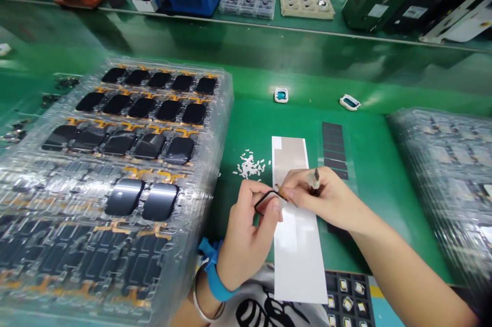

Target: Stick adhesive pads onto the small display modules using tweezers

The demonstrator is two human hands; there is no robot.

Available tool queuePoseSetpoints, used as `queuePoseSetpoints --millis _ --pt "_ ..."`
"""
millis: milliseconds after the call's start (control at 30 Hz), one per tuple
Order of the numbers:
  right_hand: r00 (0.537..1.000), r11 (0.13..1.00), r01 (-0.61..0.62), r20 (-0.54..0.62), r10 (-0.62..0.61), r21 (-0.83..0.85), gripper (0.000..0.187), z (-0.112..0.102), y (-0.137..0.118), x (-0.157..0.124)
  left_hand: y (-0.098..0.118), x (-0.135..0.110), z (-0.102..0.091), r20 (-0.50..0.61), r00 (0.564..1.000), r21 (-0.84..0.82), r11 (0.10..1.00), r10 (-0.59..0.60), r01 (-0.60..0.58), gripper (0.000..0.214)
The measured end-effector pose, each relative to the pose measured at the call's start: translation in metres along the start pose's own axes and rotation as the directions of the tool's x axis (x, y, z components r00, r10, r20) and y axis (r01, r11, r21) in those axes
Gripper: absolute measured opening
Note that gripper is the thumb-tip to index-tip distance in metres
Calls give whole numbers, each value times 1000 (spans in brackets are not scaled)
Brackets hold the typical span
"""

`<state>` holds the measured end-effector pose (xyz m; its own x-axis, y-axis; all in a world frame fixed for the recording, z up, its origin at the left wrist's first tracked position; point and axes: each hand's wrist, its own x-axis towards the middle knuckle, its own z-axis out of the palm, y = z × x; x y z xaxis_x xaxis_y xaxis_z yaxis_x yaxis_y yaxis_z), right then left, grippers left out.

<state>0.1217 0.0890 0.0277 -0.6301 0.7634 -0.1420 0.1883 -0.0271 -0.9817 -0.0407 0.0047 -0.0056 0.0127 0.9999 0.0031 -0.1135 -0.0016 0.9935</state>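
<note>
A thin black rounded-corner strip [267,200], foam or rubber (hard to say from here), is held in the air just above a long white backing sheet [298,260]. The person's left hand [246,237] pinches it between thumb and fingertips, while the right hand [325,199] is closed around a slim brown-tipped tool [282,192], its tip at the strip's edge. A blue wrist strap [210,270] and a metal bangle [200,299] circle the left wrist.

The strip looks flimsy: a slip of that tip could tear or kink it, and too hard a pinch could stretch it. If dropped, it could get lost among the white rice-like scraps [249,165] near the sheet. The left forearm also sits close to a stacked clear plastic tray [221,127] of black glossy panels with orange flex ribbons [125,196], so a careless sideways move could knock them. Another clear tray stack [434,163] lies to the right on the green bench mat [246,127] — a dark segmented strip sheet [333,150] sits between.
</note>
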Motion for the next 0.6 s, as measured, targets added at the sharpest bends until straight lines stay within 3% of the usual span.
queuePoseSetpoints --millis 200,333,600 --pt "999 999 -34 -3 34 30 45 0 2 -1 -1 0 -1 36 998 31 999 -44 43 10" --pt "999 998 -42 -29 44 54 38 5 4 -1 -2 0 -1 20 999 47 998 -50 49 12" --pt "984 990 50 -166 -72 -131 22 13 5 -5 -2 -4 -3 43 993 -74 991 -107 110 16"
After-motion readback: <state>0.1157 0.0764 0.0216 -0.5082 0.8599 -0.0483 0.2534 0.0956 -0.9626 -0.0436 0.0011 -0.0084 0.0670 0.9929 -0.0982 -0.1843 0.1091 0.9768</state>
